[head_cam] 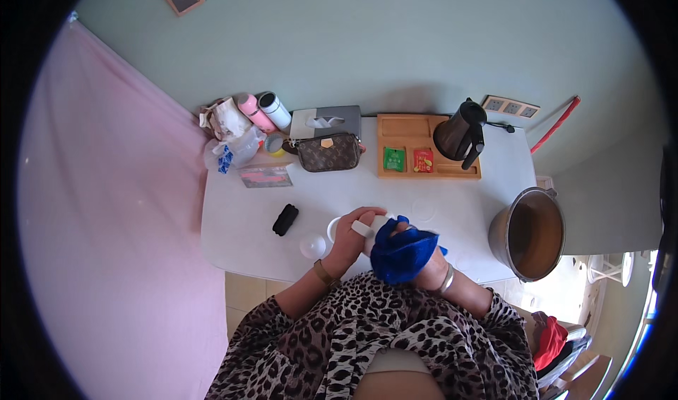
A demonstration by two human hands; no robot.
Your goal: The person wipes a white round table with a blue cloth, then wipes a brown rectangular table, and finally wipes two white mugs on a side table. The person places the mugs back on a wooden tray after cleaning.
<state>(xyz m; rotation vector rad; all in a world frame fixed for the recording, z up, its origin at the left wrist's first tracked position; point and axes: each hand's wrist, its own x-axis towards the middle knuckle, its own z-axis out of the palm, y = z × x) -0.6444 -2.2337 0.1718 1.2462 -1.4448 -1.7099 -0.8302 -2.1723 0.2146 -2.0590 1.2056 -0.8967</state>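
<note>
Near the front edge of the white table, my left hand (pixel 349 235) holds a white mug (pixel 374 228), whose handle points left. My right hand (pixel 430 270) grips a blue cloth (pixel 401 252) pressed against the mug's right side; the cloth covers part of the mug and most of my right fingers. Partly behind my left hand stands another white vessel (pixel 332 229), with only its left rim showing. A small round white object (pixel 312 246), perhaps a lid or cup, lies left of my left wrist.
A black case (pixel 285 220) lies at left. Along the back are a plastic bag (pixel 238 148), two bottles (pixel 265 111), a tissue box (pixel 347 119), a brown pouch (pixel 328 153) and a wooden tray (pixel 424 176) bearing tea packets and a dark kettle (pixel 460 129). A metal bucket (pixel 500 238) stands at the right edge.
</note>
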